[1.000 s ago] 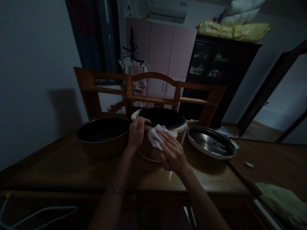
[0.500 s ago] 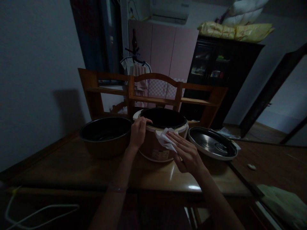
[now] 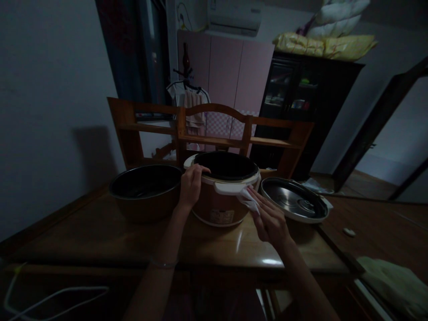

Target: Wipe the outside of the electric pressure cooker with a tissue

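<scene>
A brown-and-white rice cooker (image 3: 209, 203) stands on the wooden desk with its top uncovered, its inside dark. My left hand (image 3: 191, 186) is closed over the cooker's left front rim, the thumb side reaching across the edge. Pressed under my right hand (image 3: 270, 219) is a crumpled white tissue (image 3: 249, 200), which touches the right end of the cooker's white front handle (image 3: 225, 188). The fingers lie long and close together along the tissue. To the left sits a dark inner pot (image 3: 143, 209). On the right lies the round lid (image 3: 296, 203), its metal inner side facing up.
The desk (image 3: 187, 240) has a wooden shelf rack (image 3: 214, 108) along its back. A white cable (image 3: 67, 290) hangs at the lower left. Pale green cloth (image 3: 391, 283) lies low on the right. Behind are pink cabinets (image 3: 224, 76) and a dark cupboard (image 3: 307, 98).
My right hand has slid the tissue rightward along the front handle, uncovering more of it. My left hand keeps its place on the rim. The view has shifted slightly.
</scene>
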The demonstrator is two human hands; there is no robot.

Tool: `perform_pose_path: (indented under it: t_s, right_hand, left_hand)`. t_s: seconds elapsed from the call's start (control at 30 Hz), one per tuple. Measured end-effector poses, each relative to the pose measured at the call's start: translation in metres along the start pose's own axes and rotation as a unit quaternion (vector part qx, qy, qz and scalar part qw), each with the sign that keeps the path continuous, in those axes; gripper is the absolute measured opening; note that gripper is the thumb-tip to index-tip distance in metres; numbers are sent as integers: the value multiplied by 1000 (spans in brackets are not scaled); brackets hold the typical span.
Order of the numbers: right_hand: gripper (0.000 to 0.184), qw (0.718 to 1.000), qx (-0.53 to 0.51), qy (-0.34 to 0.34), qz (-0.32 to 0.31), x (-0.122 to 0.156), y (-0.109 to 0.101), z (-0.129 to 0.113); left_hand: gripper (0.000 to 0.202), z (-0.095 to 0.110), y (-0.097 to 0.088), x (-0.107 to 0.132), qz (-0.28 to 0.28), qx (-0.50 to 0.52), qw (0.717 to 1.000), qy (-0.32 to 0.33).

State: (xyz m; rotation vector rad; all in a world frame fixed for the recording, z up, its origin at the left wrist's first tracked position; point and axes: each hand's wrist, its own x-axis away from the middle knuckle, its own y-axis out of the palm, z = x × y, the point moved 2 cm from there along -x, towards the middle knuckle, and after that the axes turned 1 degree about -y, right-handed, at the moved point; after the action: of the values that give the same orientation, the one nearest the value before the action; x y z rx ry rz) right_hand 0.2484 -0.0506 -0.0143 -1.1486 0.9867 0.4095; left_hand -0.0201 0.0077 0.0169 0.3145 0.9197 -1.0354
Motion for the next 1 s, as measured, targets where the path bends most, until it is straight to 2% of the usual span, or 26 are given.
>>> perform_pose_path:
  t_s: [0.1, 0.17, 0.27, 0.33, 0.37, 0.5, 0.63, 0.7, 0.9, 1.0]
  right_hand:
    - [48, 996, 3, 70, 52, 13, 2, 4]
    - [41, 981, -19, 161, 110, 19, 4, 4]
    - [35, 919, -113, 318, 203, 24, 10, 2]
    - [37, 876, -173, 376, 247, 22, 16, 1]
    - [38, 864, -190, 387, 261, 21, 19, 0]
    - [38, 849, -205, 398, 280, 17, 33, -7]
    - [39, 821, -242, 424, 296, 23, 50, -18]
    - [41, 818, -254, 420, 301, 26, 56, -24]
    - [41, 873, -225, 338, 271, 33, 62, -35]
    - [35, 885, -181, 318, 289, 40, 62, -34]
  left_hand:
    - [46, -1, 0, 0, -1, 2, 1000, 6]
    - [46, -1, 0, 0, 0, 6, 1000, 4]
    - [47, -2, 1, 1, 4, 6, 1000, 2]
    - [47, -3, 1, 1, 3, 6, 1000, 2]
    - [47, -3, 1, 1, 3, 6, 1000, 2]
    - [48, -3, 1, 1, 8, 0, 1000, 1]
    - [47, -2, 2, 1, 12, 3, 1000, 0]
    - [48, -2, 2, 1, 13, 5, 1000, 0]
    - [49, 0, 1, 1, 8, 1, 1000, 0]
    - [48, 0, 0, 1, 4, 1, 1000, 2]
